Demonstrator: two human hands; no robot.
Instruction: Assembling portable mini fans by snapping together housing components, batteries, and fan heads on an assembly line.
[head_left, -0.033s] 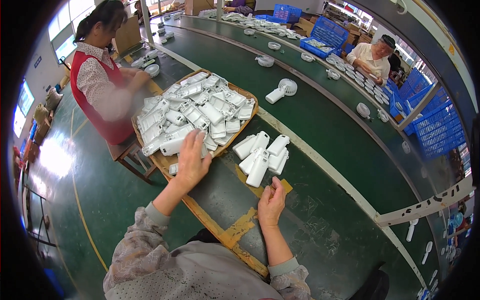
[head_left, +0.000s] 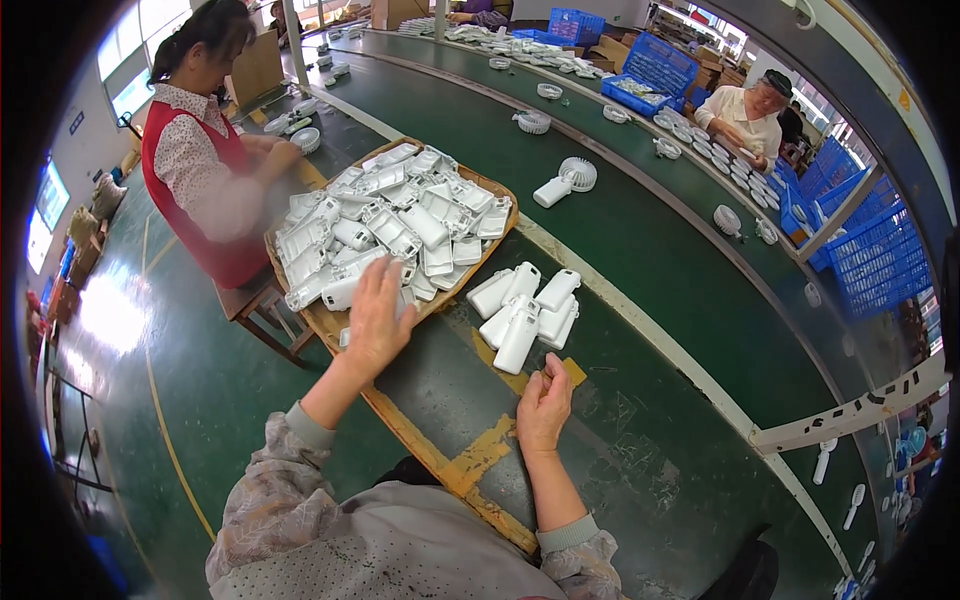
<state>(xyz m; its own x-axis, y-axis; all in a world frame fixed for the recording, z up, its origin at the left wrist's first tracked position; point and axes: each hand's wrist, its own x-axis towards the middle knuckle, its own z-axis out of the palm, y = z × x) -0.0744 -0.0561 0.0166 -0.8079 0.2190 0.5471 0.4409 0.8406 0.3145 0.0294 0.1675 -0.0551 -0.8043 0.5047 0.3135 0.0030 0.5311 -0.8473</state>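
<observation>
My left hand [head_left: 376, 325] is over the near edge of a tan tray [head_left: 508, 222], its fingers stretched out over the parts. The tray is heaped with white plastic handle shells [head_left: 390, 232], many with their hollow sides up. A small stack of white handle shells [head_left: 518, 337] lies on the table right of the tray. Just nearer to me than this stack, my right hand [head_left: 543, 408] rests with curled fingers, and no part shows in it.
A white handheld fan [head_left: 575, 176] lies on the green conveyor belt [head_left: 690, 270] beyond a pale rail. A person in a red vest [head_left: 205, 180] sits at the left. Across the belt, another person [head_left: 742, 120] works beside blue crates [head_left: 880, 250].
My left hand has shifted slightly left and toward me along the tray's near edge. The right hand and the stack beside it stay in place.
</observation>
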